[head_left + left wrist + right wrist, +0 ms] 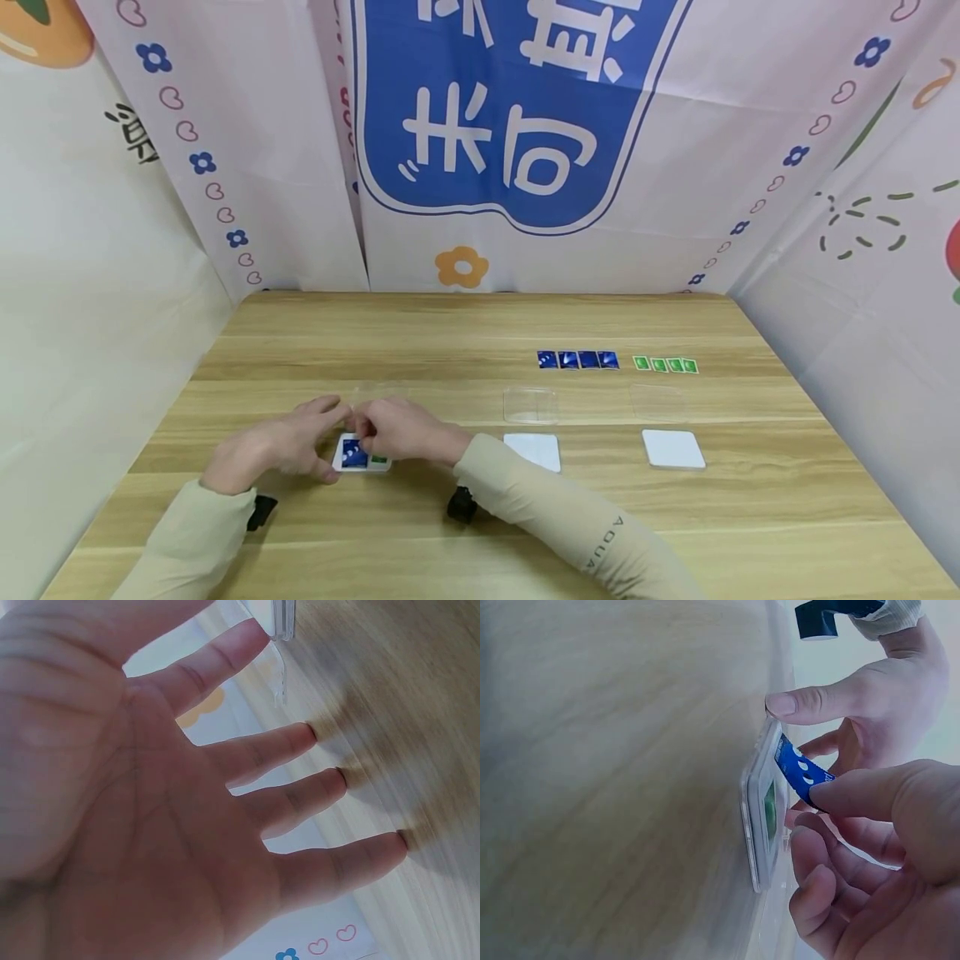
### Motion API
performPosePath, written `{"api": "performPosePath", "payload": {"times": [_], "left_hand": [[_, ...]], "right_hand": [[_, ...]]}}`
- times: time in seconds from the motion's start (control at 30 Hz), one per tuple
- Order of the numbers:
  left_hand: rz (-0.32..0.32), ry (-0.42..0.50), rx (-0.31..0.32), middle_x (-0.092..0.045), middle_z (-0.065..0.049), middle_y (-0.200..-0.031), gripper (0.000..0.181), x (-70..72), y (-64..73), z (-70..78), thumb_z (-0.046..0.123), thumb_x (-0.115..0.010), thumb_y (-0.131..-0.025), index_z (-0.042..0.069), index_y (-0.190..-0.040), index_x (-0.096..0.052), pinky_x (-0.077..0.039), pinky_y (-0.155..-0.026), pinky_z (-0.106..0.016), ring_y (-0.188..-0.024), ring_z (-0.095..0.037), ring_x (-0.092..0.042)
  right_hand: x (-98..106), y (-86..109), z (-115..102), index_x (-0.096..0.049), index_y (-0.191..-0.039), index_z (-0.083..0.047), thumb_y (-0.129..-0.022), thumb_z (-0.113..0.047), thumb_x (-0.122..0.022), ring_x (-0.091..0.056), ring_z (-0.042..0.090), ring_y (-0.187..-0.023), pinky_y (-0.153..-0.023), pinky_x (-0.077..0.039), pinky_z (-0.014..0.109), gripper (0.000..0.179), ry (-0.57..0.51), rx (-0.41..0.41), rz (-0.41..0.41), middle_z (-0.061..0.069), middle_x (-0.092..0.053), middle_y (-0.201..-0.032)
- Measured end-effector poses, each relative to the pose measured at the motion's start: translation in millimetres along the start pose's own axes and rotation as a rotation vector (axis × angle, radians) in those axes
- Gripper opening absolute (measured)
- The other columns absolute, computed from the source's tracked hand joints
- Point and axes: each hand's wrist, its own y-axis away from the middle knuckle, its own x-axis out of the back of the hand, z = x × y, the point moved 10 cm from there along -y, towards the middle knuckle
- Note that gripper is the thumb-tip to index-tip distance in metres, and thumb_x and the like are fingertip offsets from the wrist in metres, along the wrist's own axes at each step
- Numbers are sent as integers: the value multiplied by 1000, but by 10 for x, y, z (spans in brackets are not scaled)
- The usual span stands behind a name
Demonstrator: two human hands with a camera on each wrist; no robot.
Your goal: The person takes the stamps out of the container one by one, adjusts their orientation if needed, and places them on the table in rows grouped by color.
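Note:
A white square plate in a clear frame (754, 832) lies on the table at the left in the head view. On it is a small green card (770, 811). My right hand (401, 429) pinches a small blue printed card (801, 769) between thumb and finger. One end of the blue card meets the plate, and the card bends upward toward my grip. My left hand (288, 442) is at the plate's left side, its fingers straight and spread in the left wrist view. Its thumb and index fingertip touch the plate's edge; the other fingertips rest on the table.
Several blue cards (578, 360) lie in a row farther back, with several green cards (665, 365) to their right. Two more white square plates (673, 448) lie to the right, one partly behind my right sleeve. Transparent covers (530, 406) sit behind the plates. Printed cloth walls (300, 233) surround the table.

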Motion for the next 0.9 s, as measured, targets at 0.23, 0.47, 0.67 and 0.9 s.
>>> {"api": "performPosePath", "payload": {"times": [0.23,0.47,0.67,0.9], "left_hand": [[17,-13,-14,-23,-31,-155,66,3,-14,1,34,-86,-73,25,-128,-51,-36,-97,-72,-138,-57,-25],[21,-26,-22,-25,-31,-154,61,7,-25,5,34,-86,-72,28,-123,-52,-38,-95,-72,-138,-57,-27],[26,-44,-38,-29,-28,-152,55,12,-34,17,35,-86,-73,28,-115,-53,-42,-93,-70,-135,-54,-33],[21,-42,-28,-28,-29,-153,55,0,-44,0,35,-86,-72,26,-116,-53,-40,-95,-70,-136,-54,-32]], "right_hand": [[26,10,23,-59,-82,-18,-91,-10,-66,-50,1,-59,-53,-41,13,13,-24,20,0,-10,-57,-74],[123,36,-23,-64,-84,-15,-91,-10,-67,-50,0,-65,-59,-41,11,9,-63,96,0,-9,-59,-77],[210,72,-9,-65,-87,-14,-92,-10,-66,-53,1,-70,-62,-45,11,7,-117,92,1,-7,-60,-81],[283,115,73,-64,-86,-16,-94,-13,-65,-56,2,-70,-62,-47,13,9,-155,54,3,-8,-63,-81]]}}
